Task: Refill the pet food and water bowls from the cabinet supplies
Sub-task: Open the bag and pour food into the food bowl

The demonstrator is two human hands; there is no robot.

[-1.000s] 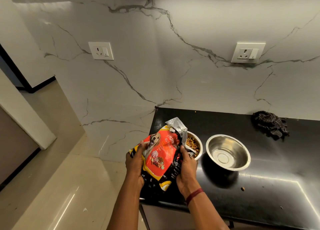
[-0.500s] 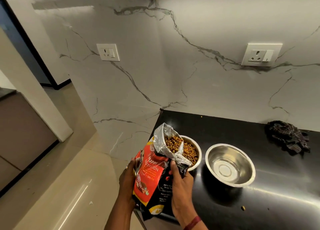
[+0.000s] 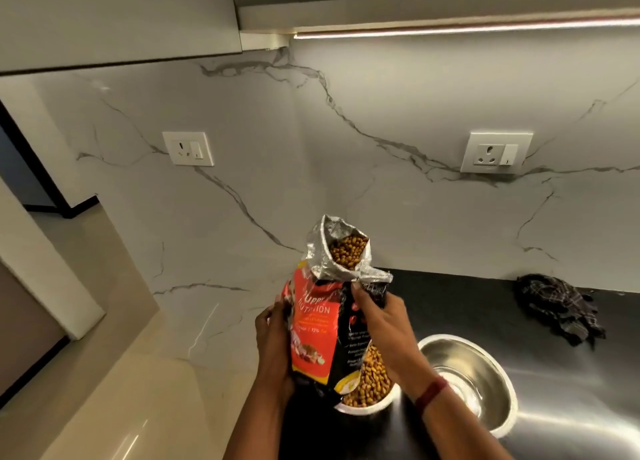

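An open red and black bag of puppy food (image 3: 320,324) stands upright in both my hands, its silver-lined mouth showing brown kibble. My left hand (image 3: 273,335) grips the bag's left side. My right hand (image 3: 381,324) pinches its right edge just under the opening. Behind and below the bag sits a white bowl (image 3: 370,383) filled with kibble, partly hidden by the bag and my right wrist. To its right stands a steel bowl (image 3: 471,380) whose inside looks bare metal.
Both bowls rest on a black countertop (image 3: 467,303) against a marble wall with two sockets (image 3: 495,153). A dark checked cloth (image 3: 557,309) lies at the back right. An upper cabinet (image 3: 117,16) hangs overhead. The counter ends on the left above a tiled floor.
The bag went from tilted toward the white bowl to upright, with its mouth now pointing up. My head has lifted, so the upper cabinet shows.
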